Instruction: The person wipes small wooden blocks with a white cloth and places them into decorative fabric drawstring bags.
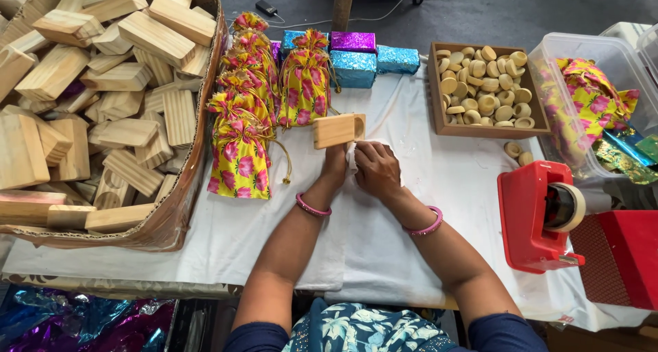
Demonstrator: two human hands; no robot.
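Hands at work on a cloth-covered desk [226,235]: my left hand [334,165] has its grip closed on a small wooden block [338,130], held just above the cloth, while my right hand [376,170] presses a white cloth [352,157] beside it, fingers curled on it. Floral pouches [241,150] lie just left, a carton of wooden blocks [103,98] beyond; a red tape dispenser [538,215] sits right.
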